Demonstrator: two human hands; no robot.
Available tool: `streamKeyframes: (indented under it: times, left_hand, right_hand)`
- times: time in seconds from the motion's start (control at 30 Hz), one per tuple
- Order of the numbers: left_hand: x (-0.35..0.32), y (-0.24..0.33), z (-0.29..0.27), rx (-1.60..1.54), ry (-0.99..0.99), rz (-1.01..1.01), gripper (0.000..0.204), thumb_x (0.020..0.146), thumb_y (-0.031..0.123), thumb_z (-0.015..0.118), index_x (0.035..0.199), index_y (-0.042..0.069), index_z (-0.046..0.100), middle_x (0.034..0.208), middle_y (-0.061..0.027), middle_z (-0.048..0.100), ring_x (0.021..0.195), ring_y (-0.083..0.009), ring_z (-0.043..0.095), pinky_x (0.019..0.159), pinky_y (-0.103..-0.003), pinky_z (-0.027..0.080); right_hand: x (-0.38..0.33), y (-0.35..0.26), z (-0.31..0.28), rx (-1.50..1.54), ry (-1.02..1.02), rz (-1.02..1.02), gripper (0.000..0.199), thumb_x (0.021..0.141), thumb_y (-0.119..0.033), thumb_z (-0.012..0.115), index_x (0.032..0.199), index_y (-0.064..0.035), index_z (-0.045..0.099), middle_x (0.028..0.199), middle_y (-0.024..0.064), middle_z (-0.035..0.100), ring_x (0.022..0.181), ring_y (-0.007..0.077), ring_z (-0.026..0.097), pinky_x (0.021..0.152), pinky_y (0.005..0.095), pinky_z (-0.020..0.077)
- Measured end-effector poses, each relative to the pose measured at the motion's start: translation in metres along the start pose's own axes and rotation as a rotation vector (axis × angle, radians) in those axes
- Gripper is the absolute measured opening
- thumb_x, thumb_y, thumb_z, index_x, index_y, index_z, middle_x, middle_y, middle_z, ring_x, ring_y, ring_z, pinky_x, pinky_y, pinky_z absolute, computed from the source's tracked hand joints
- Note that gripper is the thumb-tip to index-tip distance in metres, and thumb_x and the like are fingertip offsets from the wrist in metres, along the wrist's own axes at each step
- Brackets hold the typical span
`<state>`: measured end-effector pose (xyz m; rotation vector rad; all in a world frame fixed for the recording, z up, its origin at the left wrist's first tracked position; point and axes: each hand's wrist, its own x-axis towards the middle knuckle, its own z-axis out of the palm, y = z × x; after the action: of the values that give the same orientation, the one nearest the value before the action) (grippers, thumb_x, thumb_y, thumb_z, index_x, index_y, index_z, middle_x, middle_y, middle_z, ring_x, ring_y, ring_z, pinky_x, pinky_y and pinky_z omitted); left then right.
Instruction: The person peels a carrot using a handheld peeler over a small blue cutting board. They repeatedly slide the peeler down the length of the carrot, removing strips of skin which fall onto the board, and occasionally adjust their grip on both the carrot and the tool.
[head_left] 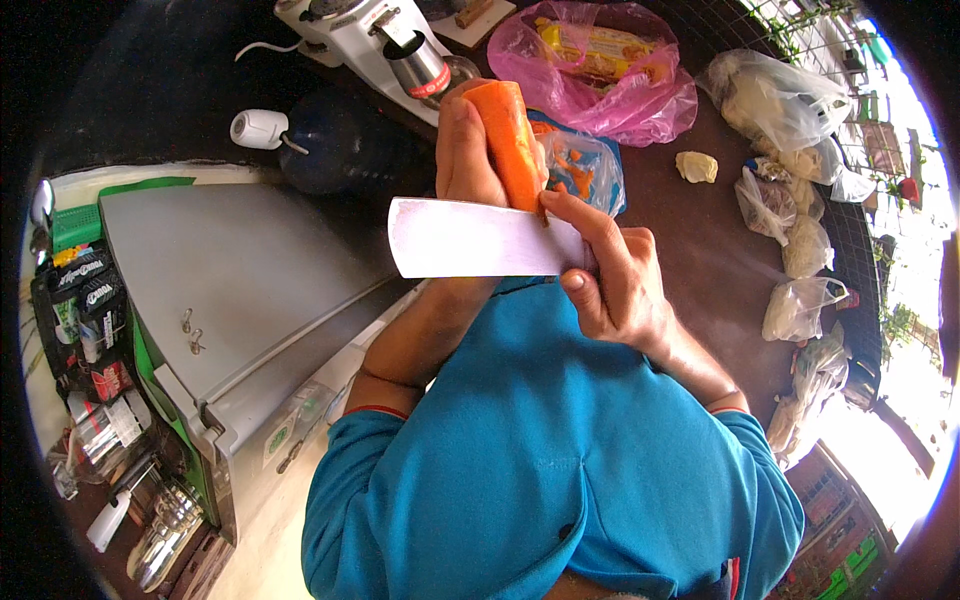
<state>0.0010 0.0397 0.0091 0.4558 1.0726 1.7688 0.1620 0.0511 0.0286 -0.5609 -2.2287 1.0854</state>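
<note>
One carrot (507,145), one knife (480,237) (two hands (466,160) (628,285))

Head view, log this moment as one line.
left hand: holds carrot | right hand: holds cleaver | cleaver position: at carrot's near end | beyond: orange pieces in or on plastic bag

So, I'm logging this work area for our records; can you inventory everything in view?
Carrot: one, orange, in the left hand
Wide blade: one, silvery, in the right hand
Tinted bag: one, bluish, beyond the carrot, orange pieces inside
Pink bag: one, pink, top, yellow packet inside
Lump: one, cream, right of the tinted bag
Clear bags: several, whitish, right
Appliance: one, white, top
Jug: one, dark blue, upper left
Cabinet: one, grey, left
Packets: several, mostly black, far left
Rim items: too small to tell
Shirt: one, blue, lower centre
Left hand: one, bare, upper centre
Right hand: one, bare, centre
</note>
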Motion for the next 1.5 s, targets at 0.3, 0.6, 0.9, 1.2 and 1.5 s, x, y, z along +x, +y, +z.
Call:
streamKeyframes:
  times: [0.3, 0.6, 0.9, 1.2, 1.5]
  left_hand:
    - [0.004, -0.007, -0.015, -0.062, -0.159, 0.032, 0.034, 0.103, 0.037, 0.031, 0.101, 0.006, 0.045, 0.078, -0.0063, 0.051, 0.060, -0.0126, 0.051, 0.057, -0.028, 0.047]
    - [0.007, -0.011, -0.018, -0.395, -0.261, -0.028, 0.020, 0.098, 0.024, 0.041, 0.104, 0.005, 0.044, 0.080, -0.0089, 0.051, 0.062, -0.0180, 0.053, 0.059, -0.031, 0.048]
    - [0.001, -0.010, -0.004, 0.156, 0.029, 0.093, 0.046, 0.096, 0.052, 0.034, 0.082, 0.009, 0.044, 0.064, -0.0031, 0.045, 0.051, -0.0133, 0.041, 0.048, -0.027, 0.035]
    - [0.001, -0.014, -0.001, 0.024, 0.051, -0.014, 0.062, 0.095, 0.066, 0.030, 0.071, 0.011, 0.044, 0.055, -0.0008, 0.041, 0.044, -0.0122, 0.036, 0.042, -0.026, 0.030]
    - [0.002, -0.024, -0.017, -0.283, -0.170, -0.033, 0.045, 0.103, 0.047, 0.031, 0.113, 0.006, 0.047, 0.084, -0.0036, 0.052, 0.066, -0.0090, 0.050, 0.064, -0.025, 0.046]
  right_hand:
    - [0.001, 0.000, 0.006, -0.054, 0.077, -0.031, 0.050, 0.085, -0.025, 0.064, 0.130, -0.0065, 0.050, 0.071, 0.0143, 0.065, 0.058, 0.0321, 0.064, 0.056, 0.0403, 0.0510]
    - [0.003, 0.001, 0.009, -0.088, 0.101, -0.032, 0.051, 0.083, -0.024, 0.067, 0.129, -0.0074, 0.051, 0.073, 0.0126, 0.065, 0.056, 0.0313, 0.063, 0.053, 0.0397, 0.0505]
    - [0.006, -0.003, 0.006, -0.050, 0.081, 0.030, 0.049, 0.087, -0.027, 0.065, 0.129, -0.0074, 0.050, 0.061, 0.0110, 0.059, 0.055, 0.0314, 0.062, 0.053, 0.0409, 0.0492]
    - [0.005, -0.001, 0.009, -0.084, 0.104, 0.008, 0.049, 0.085, -0.023, 0.067, 0.128, -0.0069, 0.051, 0.061, 0.0099, 0.059, 0.054, 0.0291, 0.062, 0.053, 0.0389, 0.0492]
    - [0.005, 0.003, 0.014, -0.046, 0.152, -0.032, 0.042, 0.085, -0.020, 0.067, 0.121, -0.0057, 0.052, 0.058, 0.0080, 0.057, 0.050, 0.0278, 0.060, 0.050, 0.0385, 0.0469]
